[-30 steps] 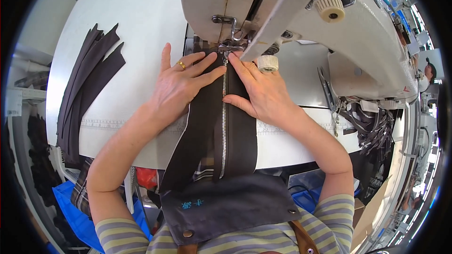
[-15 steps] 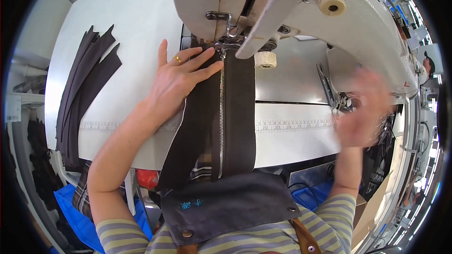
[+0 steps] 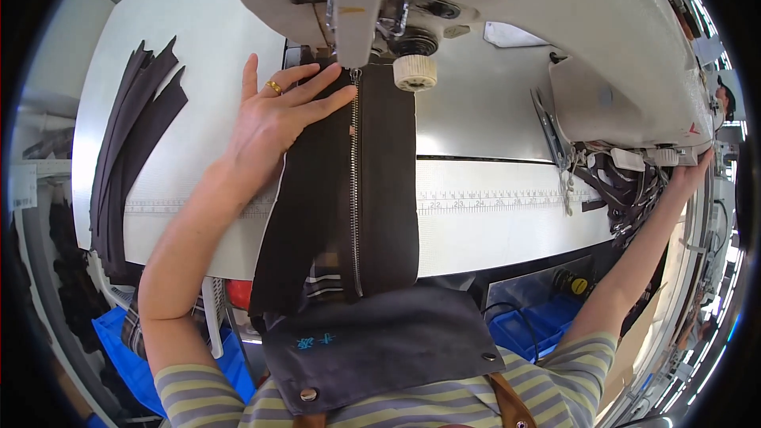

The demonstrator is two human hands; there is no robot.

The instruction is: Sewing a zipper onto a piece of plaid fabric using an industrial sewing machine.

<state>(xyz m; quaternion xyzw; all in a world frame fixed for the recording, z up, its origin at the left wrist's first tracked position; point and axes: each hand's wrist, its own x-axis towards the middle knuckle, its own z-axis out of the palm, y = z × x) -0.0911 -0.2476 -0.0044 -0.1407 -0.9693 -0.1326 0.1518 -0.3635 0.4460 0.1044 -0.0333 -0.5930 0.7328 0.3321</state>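
Observation:
My left hand (image 3: 269,123) lies flat with its fingers spread on the left side of a dark fabric piece (image 3: 388,190), close to the needle area. A metal zipper (image 3: 354,206) runs lengthwise down this fabric, its upper end beneath the head of the white sewing machine (image 3: 515,32). My fingertips rest just left of the zipper teeth. The needle and presser foot are mostly hidden by the machine head. Far to the right, my right hand (image 3: 694,170) reaches to the machine's end; its fingers are largely hidden behind the housing.
Dark fabric strips (image 3: 131,158) lie at the table's left. Thread snips (image 3: 548,128) rest by the machine's base, beside a heap of dark scraps (image 3: 630,194). A printed ruler (image 3: 468,200) crosses the tabletop. Blue bins (image 3: 523,323) sit below the front edge.
My right hand, blurred over the table near the snips before, has moved right to the machine's end, uncovering the scrap heap. My left hand stays on the fabric. The view has shifted slightly.

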